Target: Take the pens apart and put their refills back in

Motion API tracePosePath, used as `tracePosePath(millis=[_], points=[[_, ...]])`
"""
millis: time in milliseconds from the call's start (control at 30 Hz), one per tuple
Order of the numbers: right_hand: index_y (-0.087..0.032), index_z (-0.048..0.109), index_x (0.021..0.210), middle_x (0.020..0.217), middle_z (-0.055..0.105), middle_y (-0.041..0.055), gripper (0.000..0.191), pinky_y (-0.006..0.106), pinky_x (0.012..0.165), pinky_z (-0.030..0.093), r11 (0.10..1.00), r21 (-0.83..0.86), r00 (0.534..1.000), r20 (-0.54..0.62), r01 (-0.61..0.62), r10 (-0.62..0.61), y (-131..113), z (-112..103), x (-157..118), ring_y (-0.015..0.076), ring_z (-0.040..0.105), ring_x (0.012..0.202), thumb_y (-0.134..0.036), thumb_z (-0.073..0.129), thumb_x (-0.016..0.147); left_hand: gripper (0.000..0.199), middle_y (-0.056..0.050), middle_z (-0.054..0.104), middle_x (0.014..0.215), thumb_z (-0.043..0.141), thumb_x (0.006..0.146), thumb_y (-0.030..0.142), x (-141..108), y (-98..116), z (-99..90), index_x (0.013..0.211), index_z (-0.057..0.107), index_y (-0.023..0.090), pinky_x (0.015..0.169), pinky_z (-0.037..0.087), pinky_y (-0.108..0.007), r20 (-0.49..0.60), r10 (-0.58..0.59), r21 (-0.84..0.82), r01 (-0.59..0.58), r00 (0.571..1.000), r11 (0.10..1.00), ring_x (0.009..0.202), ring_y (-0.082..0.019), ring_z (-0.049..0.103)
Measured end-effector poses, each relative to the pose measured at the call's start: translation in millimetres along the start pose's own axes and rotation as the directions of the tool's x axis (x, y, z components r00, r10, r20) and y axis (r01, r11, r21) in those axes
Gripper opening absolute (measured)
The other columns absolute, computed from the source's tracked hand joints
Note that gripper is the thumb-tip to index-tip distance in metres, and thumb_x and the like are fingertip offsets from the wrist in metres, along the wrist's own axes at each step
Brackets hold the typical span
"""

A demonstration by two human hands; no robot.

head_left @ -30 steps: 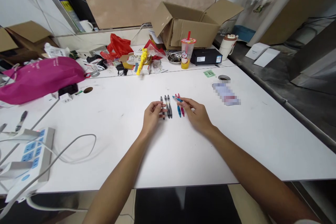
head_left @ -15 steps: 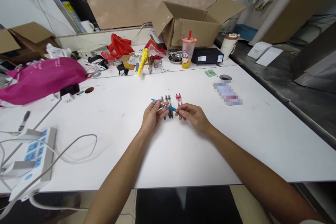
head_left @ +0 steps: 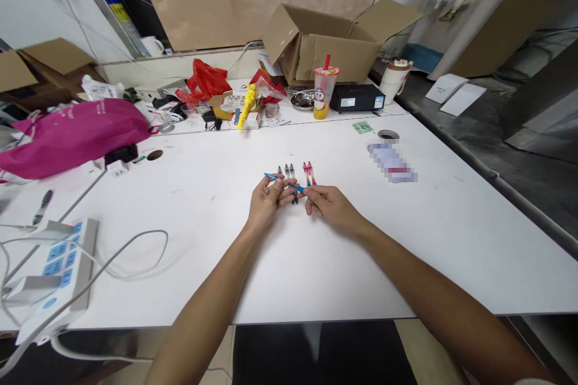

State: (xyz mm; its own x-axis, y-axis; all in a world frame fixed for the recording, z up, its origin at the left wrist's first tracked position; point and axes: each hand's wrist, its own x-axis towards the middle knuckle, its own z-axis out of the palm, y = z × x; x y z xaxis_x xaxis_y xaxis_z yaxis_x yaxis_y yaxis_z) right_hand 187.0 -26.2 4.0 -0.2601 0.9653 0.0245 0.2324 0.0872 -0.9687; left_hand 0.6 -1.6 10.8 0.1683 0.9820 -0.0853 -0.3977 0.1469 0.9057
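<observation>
A blue pen is held in the air between my two hands, tilted down to the right. My left hand grips its left part between thumb and fingers. The other end is pinched by my right hand. Behind and below the hands, several black pens lie side by side on the white table, partly hidden by my left fingers. Just right of them lie two red pens, their lower ends close to my right hand.
A power strip with loose cables occupies the left. At the back stand a cup with a red straw, a black box and an open carton. A tape roll and a blurred item lie right.
Both hands and the blue pen have shifted slightly. The left hand moved a little right, and the right hand came down slightly. The red pens show more fully now.
</observation>
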Motion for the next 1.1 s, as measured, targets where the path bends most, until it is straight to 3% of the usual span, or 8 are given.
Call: tracePosePath(millis=[133, 233, 300, 367, 433, 633, 867, 1100], points=[[-0.020, 0.065, 0.071, 0.064, 0.061, -0.0001, 0.048, 0.029, 0.054, 0.030, 0.980, -0.176, 0.992, -0.075, 0.088, -0.103, -5, -1, -5, 0.0111, 0.037, 0.051, -0.053, 0.045, 0.100, 0.031, -0.012, 0.076, 0.110, 0.076, 0.085, 0.039, -2, -1, 2.4, 0.101, 0.059, 0.018, 0.072, 0.060, -0.022, -0.046, -0.004, -0.015, 0.003, 0.999, 1.000, 0.086, -0.016, 0.076], [-0.020, 0.063, 0.072, 0.065, 0.058, -0.0005, 0.046, 0.028, 0.054, 0.030, 0.994, -0.085, 0.995, -0.064, 0.068, -0.074, -8, -2, -5, 0.0107, 0.037, 0.052, -0.056, 0.049, 0.097, 0.033, -0.011, 0.076, 0.108, 0.077, 0.084, 0.041, -3, 3, 1.0, 0.101, 0.059, 0.018, 0.071, 0.060, -0.023, -0.008, 0.021, 0.001, -0.021, 1.000, 1.000, 0.086, -0.017, 0.076], [-0.020, 0.061, 0.078, 0.065, 0.057, -0.0006, 0.047, 0.027, 0.052, 0.029, 0.993, 0.108, 0.996, 0.082, -0.040, 0.031, -8, -4, -4, 0.0109, 0.037, 0.052, -0.061, 0.048, 0.096, 0.035, -0.011, 0.076, 0.105, 0.078, 0.083, 0.042, -4, 6, -1.3, 0.101, 0.059, 0.018, 0.071, 0.060, -0.024, 0.073, 0.040, 0.031, -0.043, 0.997, 0.999, 0.084, -0.018, 0.076], [-0.021, 0.060, 0.086, 0.058, 0.051, -0.0029, 0.051, 0.027, 0.048, 0.025, 0.947, 0.240, 0.935, 0.330, -0.212, 0.126, -9, -6, -3, 0.0111, 0.033, 0.048, -0.067, 0.041, 0.095, 0.036, -0.011, 0.077, 0.104, 0.077, 0.083, 0.043, -4, 8, -3.1, 0.101, 0.060, 0.018, 0.070, 0.060, -0.024, 0.139, 0.046, 0.059, -0.055, 0.989, 0.997, 0.083, -0.018, 0.076], [-0.022, 0.054, 0.083, 0.053, 0.043, -0.0057, 0.050, 0.027, 0.049, 0.024, 0.939, 0.233, 0.891, 0.433, -0.254, 0.134, -9, -7, -3, 0.0114, 0.030, 0.046, -0.067, 0.037, 0.097, 0.036, -0.011, 0.076, 0.103, 0.076, 0.083, 0.044, -5, 9, -3.3, 0.101, 0.060, 0.018, 0.067, 0.059, -0.023, 0.154, 0.050, 0.083, -0.064, 0.987, 0.995, 0.081, -0.017, 0.075], [-0.023, 0.055, 0.079, 0.062, 0.050, -0.0034, 0.036, 0.029, 0.057, 0.029, 0.965, -0.261, 0.999, 0.028, 0.024, -0.018, -6, -2, -6, 0.0143, 0.042, 0.057, -0.055, 0.049, 0.096, 0.037, -0.011, 0.077, 0.100, 0.078, 0.081, 0.046, -4, 3, 1.5, 0.097, 0.060, 0.017, 0.063, 0.059, -0.022, 0.015, 0.069, 0.122, -0.071, 0.997, 0.990, 0.078, -0.016, 0.075], [-0.023, 0.061, 0.097, 0.089, 0.069, 0.0036, 0.029, 0.032, 0.064, 0.045, 0.997, 0.049, 0.997, -0.059, 0.057, -0.054, -3, 0, -1, 0.0152, 0.056, 0.066, -0.051, 0.055, 0.094, 0.036, -0.015, 0.076, 0.110, 0.077, 0.083, 0.045, -2, -1, 2.7, 0.098, 0.060, 0.016, 0.073, 0.062, -0.028, -0.052, 0.033, 0.072, -0.029, 0.998, 0.997, 0.083, -0.018, 0.076], [-0.024, 0.059, 0.103, 0.096, 0.070, 0.0054, 0.026, 0.036, 0.072, 0.050, 0.997, 0.069, 0.987, -0.158, 0.046, -0.035, 0, -2, 4, 0.0182, 0.062, 0.075, -0.045, 0.062, 0.090, 0.034, -0.016, 0.076, 0.109, 0.075, 0.086, 0.042, -1, -5, 3.7, 0.098, 0.058, 0.016, 0.072, 0.062, -0.029, -0.075, 0.021, 0.052, -0.017, 0.997, 0.998, 0.087, -0.020, 0.077]])
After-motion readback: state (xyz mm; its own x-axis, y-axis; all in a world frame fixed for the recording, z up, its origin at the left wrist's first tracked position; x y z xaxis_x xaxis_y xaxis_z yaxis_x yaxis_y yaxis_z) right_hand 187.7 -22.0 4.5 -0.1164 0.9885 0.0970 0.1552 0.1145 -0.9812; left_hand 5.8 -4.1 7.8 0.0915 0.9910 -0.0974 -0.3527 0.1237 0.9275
